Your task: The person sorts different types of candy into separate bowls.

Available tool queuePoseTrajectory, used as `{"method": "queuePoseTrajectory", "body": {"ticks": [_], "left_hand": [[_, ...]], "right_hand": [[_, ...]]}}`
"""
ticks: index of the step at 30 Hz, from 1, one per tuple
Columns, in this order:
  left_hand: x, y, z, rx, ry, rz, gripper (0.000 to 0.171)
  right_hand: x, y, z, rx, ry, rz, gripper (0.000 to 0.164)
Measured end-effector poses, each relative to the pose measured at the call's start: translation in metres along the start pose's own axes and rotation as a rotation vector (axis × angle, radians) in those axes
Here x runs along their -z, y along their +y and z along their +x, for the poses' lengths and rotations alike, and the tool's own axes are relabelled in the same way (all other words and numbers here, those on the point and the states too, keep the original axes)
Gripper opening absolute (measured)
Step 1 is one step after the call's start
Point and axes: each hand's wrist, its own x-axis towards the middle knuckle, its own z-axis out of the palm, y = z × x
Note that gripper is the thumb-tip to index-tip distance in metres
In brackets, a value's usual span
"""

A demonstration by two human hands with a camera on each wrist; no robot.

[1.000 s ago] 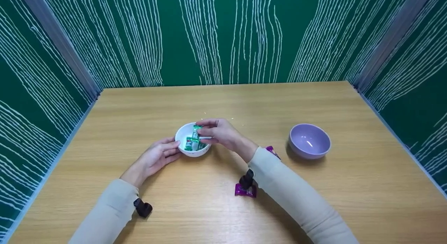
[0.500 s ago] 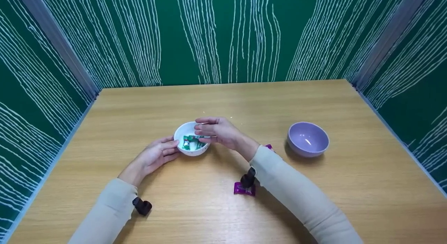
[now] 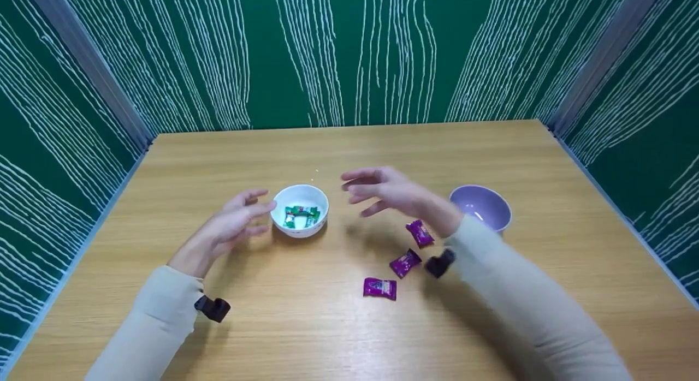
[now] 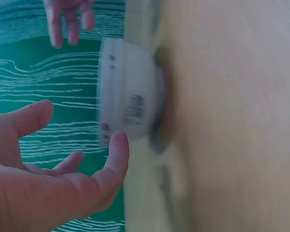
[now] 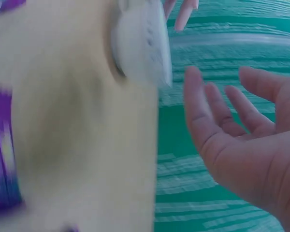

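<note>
A white bowl point(image 3: 299, 230) stands upright on the table with several green-wrapped candies point(image 3: 301, 215) in it. Just left of its rim is my left hand point(image 3: 232, 222), fingers spread and holding nothing; the left wrist view shows the bowl's printed side point(image 4: 130, 92) beyond the fingers. My right hand point(image 3: 396, 192) hovers to the bowl's right, its fingers loosely bent around nothing. Below and right of that hand lie three purple-wrapped candies, one upper point(image 3: 420, 233), one middle point(image 3: 405, 263) and one lower point(image 3: 380, 289). One purple candy point(image 5: 2, 150) looms blurred in the right wrist view.
A purple bowl point(image 3: 480, 203) stands to the right, partly covered by my right forearm. Tiny pale crumbs lie behind the white bowl. The wooden table point(image 3: 306, 326) meets green walls point(image 3: 295, 59) with white streaks at its back and sides.
The right hand has let go of a green candy, now in the white bowl, and moved right. My left hand has come off the bowl leftward. More of the purple candies now show.
</note>
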Motion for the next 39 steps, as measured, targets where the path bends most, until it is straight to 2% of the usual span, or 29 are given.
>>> {"method": "queuePoseTrajectory", "body": {"ticks": [5,11,17,23,26,30,35,39], "left_hand": [[-0.01,0.02,-0.014,-0.102,-0.006,0.072,0.069],[-0.037,0.029,-0.017,-0.182,-0.103,0.046,0.059],[-0.064,0.027,-0.011,-0.178,-0.17,0.096,0.053],[-0.096,0.03,0.0,-0.157,-0.231,0.165,0.057],[-0.111,0.031,0.006,-0.153,-0.276,0.171,0.057],[-0.129,0.027,0.017,-0.135,-0.338,0.147,0.056],[-0.151,0.019,0.031,-0.104,-0.368,0.094,0.051],[-0.166,0.014,0.037,-0.086,-0.389,0.097,0.051]], "right_hand": [[0.037,-0.01,-0.036,-0.016,0.029,-0.141,0.053],[0.075,-0.012,-0.083,0.019,0.124,-0.208,0.059],[0.101,0.0,-0.125,0.01,0.279,-0.34,0.058],[0.127,0.02,-0.155,-0.009,0.388,-0.352,0.058],[0.141,0.032,-0.162,-0.026,0.42,-0.348,0.06],[0.162,0.049,-0.164,-0.073,0.396,-0.299,0.066],[0.181,0.07,-0.162,-0.158,0.32,-0.109,0.068],[0.187,0.086,-0.159,-0.21,0.278,0.017,0.065]]}}
